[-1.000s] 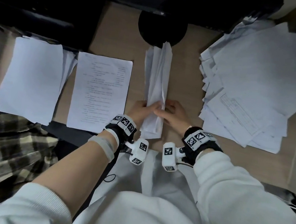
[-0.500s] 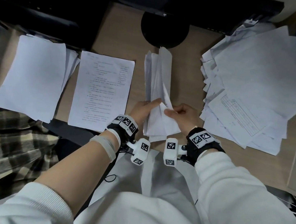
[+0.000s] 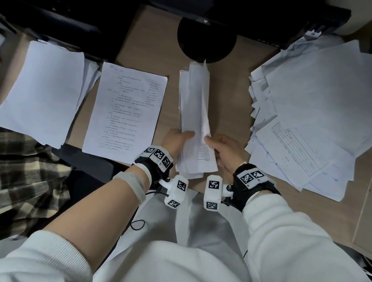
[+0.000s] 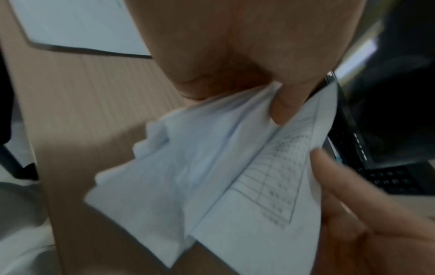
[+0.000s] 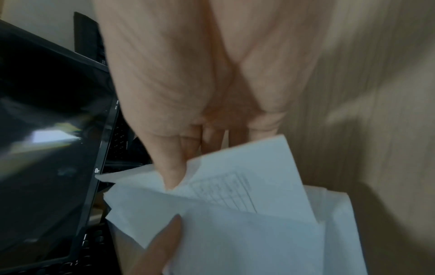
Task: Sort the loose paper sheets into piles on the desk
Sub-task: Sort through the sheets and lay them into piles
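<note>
Over the bench [image 3: 230,104], I am watching the left hand [image 3: 175,139] gripping a bundle of sheets [image 3: 192,108] — thumb curled over its near edge — while the right hand [image 3: 223,149] is pinching a table-printed sheet [image 3: 205,149] away from it, between a printed pile [image 3: 124,114] and a loose heap [image 3: 320,116].

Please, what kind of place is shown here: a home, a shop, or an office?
Most likely an office desk. On the wooden desk there are sorted paper piles, one with a printed document on top, a messy heap of sheets, and, behind them, a dark monitor on a round stand and a keyboard.
</note>
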### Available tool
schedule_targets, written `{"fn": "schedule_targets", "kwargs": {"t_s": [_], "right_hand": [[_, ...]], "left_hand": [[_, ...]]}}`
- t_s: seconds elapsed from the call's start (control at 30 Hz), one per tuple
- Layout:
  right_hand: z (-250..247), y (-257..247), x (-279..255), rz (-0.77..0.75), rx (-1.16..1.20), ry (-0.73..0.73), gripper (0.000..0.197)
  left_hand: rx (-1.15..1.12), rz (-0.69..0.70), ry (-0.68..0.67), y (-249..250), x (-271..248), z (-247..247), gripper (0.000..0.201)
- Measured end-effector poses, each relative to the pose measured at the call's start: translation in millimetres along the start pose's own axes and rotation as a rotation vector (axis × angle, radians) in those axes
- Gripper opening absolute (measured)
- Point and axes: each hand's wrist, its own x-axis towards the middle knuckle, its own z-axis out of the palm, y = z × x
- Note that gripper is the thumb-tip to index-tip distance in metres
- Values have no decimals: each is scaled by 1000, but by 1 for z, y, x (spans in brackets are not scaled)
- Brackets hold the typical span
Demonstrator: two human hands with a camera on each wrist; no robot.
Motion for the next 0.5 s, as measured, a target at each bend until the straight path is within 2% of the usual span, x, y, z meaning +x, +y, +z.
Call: {"fn": "schedule_targets", "kwargs": {"t_s": [0.13, 0.2, 0.27, 0.3, 0.4, 0.5], "right_hand": [[-16, 6, 10, -50, -224, 312, 27], [-22, 10, 13, -51, -282, 411, 24], [-23, 12, 15, -34, -380, 432, 19], [-21, 13, 15, -20, -428, 421, 14], [-13, 12, 15, 31, -549, 419, 29], [-9, 11, 18, 69, -632, 382, 33]], "left_hand": [[43, 7, 33, -5, -1, -12, 24], [107, 68, 104, -4, -4, -18, 33], [139, 119, 183, -5, -5, -27, 51], [154, 136, 209, -4, -8, -30, 51], [193, 190, 285, -1, -15, -43, 36], [200, 204, 395, 0, -16, -61, 35]]}}
